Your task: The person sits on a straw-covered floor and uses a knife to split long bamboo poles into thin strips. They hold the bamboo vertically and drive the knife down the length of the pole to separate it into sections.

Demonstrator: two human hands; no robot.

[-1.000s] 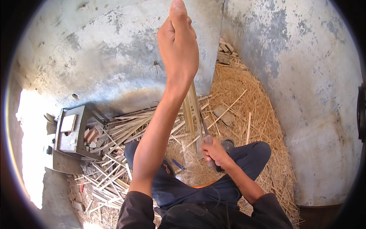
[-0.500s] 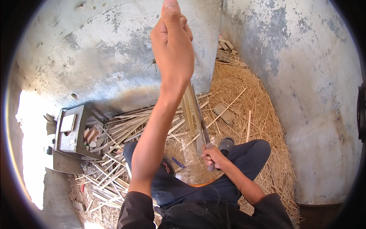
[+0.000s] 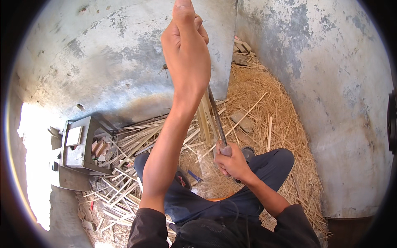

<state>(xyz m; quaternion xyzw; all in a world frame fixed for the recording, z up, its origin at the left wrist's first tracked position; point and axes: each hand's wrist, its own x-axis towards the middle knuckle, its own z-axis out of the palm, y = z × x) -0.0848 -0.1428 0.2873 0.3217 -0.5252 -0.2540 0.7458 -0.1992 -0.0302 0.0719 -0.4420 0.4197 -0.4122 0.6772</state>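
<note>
My left hand [image 3: 186,53] is raised high at the top of the view, fingers curled closed with the thumb uppermost. Pale bamboo strips [image 3: 203,120] hang down from behind its wrist; the hand itself covers where it grips them. Lower down, in front of my lap, my right hand [image 3: 233,161] is wrapped round the handle of a long knife [image 3: 217,113]. The dark, narrow blade points up toward my left wrist and runs beside the strips; its tip is hidden behind that wrist.
Split bamboo strips [image 3: 140,136] lie heaped at the left, with thin shavings [image 3: 264,99] covering the floor at the right. A wooden stool-like frame [image 3: 80,140] stands at far left. Worn walls [image 3: 331,103] close in ahead and right. A blue strip [image 3: 193,175] lies between my crossed legs.
My right hand has risen a little and come closer, turning the knife so that its blade looks narrower. My left hand has barely moved.
</note>
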